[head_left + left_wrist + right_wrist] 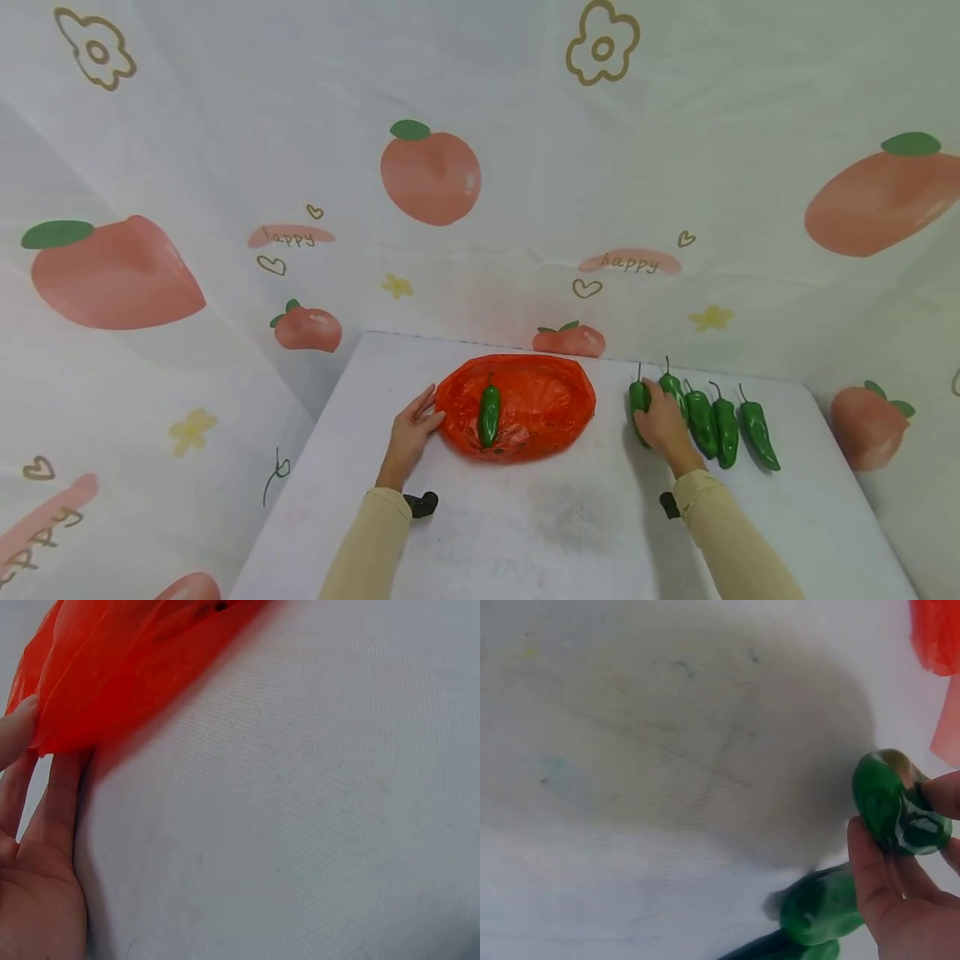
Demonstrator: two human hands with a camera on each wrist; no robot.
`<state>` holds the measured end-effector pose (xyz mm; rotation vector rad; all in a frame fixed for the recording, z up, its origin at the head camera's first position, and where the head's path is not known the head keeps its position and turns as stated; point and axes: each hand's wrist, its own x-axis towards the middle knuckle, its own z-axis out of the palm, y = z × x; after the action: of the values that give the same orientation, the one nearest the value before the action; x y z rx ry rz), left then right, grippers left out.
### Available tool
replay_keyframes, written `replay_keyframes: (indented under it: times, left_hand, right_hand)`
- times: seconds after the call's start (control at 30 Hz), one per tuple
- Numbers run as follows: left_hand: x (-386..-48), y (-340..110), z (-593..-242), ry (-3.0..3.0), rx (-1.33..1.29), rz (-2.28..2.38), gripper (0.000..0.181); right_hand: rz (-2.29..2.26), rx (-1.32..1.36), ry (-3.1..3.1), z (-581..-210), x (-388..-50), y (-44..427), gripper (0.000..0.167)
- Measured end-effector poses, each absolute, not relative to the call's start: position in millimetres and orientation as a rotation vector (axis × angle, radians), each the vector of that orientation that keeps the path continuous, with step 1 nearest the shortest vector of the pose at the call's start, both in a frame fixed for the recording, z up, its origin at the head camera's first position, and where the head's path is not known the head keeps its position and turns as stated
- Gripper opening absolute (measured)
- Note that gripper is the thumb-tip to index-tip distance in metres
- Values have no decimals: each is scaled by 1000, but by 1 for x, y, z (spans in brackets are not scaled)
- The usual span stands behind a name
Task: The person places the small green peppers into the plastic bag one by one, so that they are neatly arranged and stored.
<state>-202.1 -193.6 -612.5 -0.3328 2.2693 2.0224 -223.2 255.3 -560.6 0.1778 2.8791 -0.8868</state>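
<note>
Here; pepper (490,412) in red bag (551,408)

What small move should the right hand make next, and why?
Probably the right hand should carry its pinched pepper leftward to the red bag: the left hand holds the bag's edge, and another pepper lies inside.

Red bag (127,671) and left hand (45,859) only partly inside the left wrist view
</note>
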Motion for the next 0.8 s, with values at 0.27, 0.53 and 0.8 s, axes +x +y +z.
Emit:
replay_keyframes:
  times: [0.27,0.53,0.8]
  left_hand:
    - [-203,-193,-609,2243,-329,2047,64]
    - [-202,-191,-611,2244,-274,2090,64]
    - [-201,-195,-612,2239,-285,2044,65]
  right_hand:
    - [-981,100,2912,-544,-228,249,66]
    - [-1049,71,2880,-533,-227,246,68]
    - [-1103,52,2888,-522,-226,238,69]
